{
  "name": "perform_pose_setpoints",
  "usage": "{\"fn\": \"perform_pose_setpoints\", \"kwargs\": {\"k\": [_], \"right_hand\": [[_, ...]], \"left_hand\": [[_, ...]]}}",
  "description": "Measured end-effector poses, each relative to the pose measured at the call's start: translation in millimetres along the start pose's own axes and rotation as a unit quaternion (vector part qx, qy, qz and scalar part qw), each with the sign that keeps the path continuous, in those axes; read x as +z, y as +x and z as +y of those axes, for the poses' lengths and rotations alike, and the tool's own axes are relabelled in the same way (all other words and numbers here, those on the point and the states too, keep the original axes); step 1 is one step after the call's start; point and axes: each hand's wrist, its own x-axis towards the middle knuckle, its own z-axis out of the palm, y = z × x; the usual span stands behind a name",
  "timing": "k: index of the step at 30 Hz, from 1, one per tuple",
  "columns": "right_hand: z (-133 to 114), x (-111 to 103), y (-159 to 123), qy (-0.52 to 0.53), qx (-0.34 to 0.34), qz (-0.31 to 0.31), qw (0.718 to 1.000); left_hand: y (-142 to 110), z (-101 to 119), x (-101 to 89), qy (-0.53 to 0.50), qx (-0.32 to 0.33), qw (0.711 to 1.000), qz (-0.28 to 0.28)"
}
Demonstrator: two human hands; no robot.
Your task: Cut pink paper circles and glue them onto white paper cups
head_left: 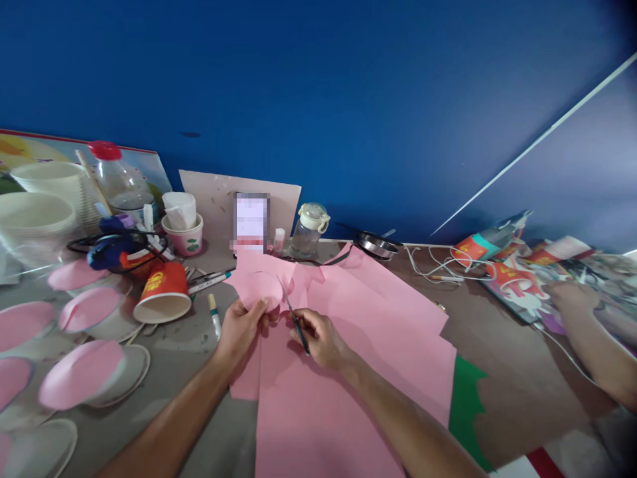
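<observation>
My left hand (250,323) pinches a piece of pink paper (259,287) by its lower edge, thumb on top. The paper carries a rounded outline and has an uneven outer edge. My right hand (318,337) grips a pair of scissors (294,317) with dark handles, the blades pointing up and left at the paper's right side. How far the blades are parted I cannot tell. Large sheets of pink paper (343,392) lie overlapped beneath both hands, with a green sheet (465,405) partly under them at the right.
Several white cups with pink tops (82,375) stand at left, near a tipped red paper cup (164,289) and a marker (213,315). Behind are a phone (250,222), a lidded jar (309,229) and tape (377,244). Another person's arm (592,338) reaches in at right, by white cables (432,262).
</observation>
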Motion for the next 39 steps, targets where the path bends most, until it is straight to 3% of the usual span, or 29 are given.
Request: {"fn": "perform_pose_setpoints", "kwargs": {"k": [14, 31, 39], "right_hand": [[8, -2, 1, -0.012, -0.003, -0.007, 1.000], [8, -19, 6, -0.075, -0.018, -0.038, 0.996], [10, -16, 6, -0.042, -0.002, -0.048, 0.998]], "left_hand": [[2, -1, -3.0, 0.008, 0.004, 1.000, -0.029], [3, 4, -3.2, 0.006, 0.005, 0.999, -0.031], [7, -2, -4.0, -0.107, 0.007, 0.994, 0.021]]}}
